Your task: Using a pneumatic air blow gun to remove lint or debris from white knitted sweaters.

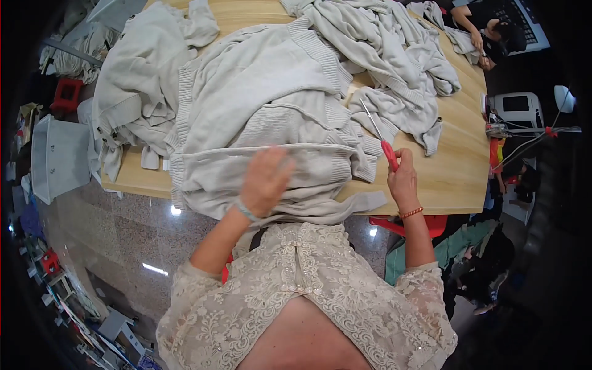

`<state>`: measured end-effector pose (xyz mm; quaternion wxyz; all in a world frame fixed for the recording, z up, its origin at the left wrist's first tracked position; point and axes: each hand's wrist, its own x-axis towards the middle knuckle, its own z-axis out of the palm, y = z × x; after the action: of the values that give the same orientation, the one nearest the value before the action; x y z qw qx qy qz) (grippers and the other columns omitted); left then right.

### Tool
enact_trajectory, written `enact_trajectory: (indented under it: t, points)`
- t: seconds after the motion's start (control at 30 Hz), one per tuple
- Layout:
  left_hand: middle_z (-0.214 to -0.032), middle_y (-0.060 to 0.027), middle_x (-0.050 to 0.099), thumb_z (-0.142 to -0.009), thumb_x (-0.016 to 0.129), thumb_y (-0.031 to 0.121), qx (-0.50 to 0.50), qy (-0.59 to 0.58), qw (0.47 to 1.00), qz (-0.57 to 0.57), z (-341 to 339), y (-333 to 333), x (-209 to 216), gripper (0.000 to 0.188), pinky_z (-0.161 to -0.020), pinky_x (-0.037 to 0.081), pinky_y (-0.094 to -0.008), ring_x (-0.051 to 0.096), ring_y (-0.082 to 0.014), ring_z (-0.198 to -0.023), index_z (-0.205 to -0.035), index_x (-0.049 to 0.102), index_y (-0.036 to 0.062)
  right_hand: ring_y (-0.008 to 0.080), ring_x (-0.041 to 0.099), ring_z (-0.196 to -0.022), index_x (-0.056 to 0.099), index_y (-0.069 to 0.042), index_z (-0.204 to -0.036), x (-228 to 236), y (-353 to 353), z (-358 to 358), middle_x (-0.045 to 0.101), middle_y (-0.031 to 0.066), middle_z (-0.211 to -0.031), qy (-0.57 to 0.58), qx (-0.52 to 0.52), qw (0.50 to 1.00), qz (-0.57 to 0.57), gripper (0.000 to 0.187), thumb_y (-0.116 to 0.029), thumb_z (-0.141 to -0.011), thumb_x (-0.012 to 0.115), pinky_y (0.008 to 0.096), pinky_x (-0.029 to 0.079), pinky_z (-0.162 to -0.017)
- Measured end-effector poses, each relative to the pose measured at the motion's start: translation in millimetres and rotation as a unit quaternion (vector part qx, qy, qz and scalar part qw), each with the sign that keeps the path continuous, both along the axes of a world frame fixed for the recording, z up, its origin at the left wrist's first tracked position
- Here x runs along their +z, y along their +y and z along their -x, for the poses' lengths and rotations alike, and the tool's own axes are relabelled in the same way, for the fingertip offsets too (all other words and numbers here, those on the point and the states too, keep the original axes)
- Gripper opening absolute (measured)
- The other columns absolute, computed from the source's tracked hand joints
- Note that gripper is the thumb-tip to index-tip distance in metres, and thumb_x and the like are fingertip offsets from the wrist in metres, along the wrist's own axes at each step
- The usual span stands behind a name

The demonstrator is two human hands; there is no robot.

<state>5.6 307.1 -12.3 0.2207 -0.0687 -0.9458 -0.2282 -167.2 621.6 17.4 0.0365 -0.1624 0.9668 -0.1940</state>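
Note:
A light grey knitted sweater (pixel 246 92) lies spread in front of me on the wooden table (pixel 450 179), its ribbed edges showing and its near part hanging over the table's front edge. On the near part of that knit rests my left hand (pixel 266 182), smeared by motion, so its fingers do not show clearly. My right hand (pixel 404 179) is closed round the red handle of a pair of scissors (pixel 388 153), held to the right of the sweater. The slim metal blades point away from me and to the left, above a sleeve.
More light grey knitwear is heaped at the far right (pixel 394 55) and at the left (pixel 139 74). A white plastic bin (pixel 60 157) stands left of the table. A red stool (pixel 425 225) is under the right front edge. Another person (pixel 487 34) works at the far right corner.

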Motion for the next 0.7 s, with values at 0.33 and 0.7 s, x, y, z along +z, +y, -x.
enact_trajectory:
  t: [0.33, 0.7]
  points:
    - [-0.155, -0.0098, 0.028, -0.092, 0.048, 0.049, -0.131, -0.128, 0.964, 0.195, 86.0, 56.3, -65.7, 0.061, -0.118, 0.004, -0.0506, 0.014, -0.0291, -0.147, -0.141, 0.044, 0.0126, 0.0411, 0.061, -0.074, 0.057, -0.006, -0.096, 28.6, 63.0, -59.4, 0.062, 0.0198, -0.076, -0.165, 0.107, 0.971, -0.138, 0.015, -0.015, -0.086, 0.062, 0.0503, 0.047, -0.065]
    - [-0.155, -0.0091, 0.028, -0.087, 0.057, 0.047, -0.110, -0.139, 0.971, 0.158, 56.7, 32.4, -55.7, 0.067, -0.118, 0.010, -0.0533, 0.016, -0.0277, -0.147, -0.141, 0.043, 0.0093, 0.0418, 0.060, -0.068, 0.059, -0.007, -0.095, 63.5, -21.6, -66.8, 0.061, 0.0202, -0.068, -0.216, 0.218, 0.949, -0.066, 0.018, -0.021, -0.086, 0.064, 0.0491, 0.046, -0.063]
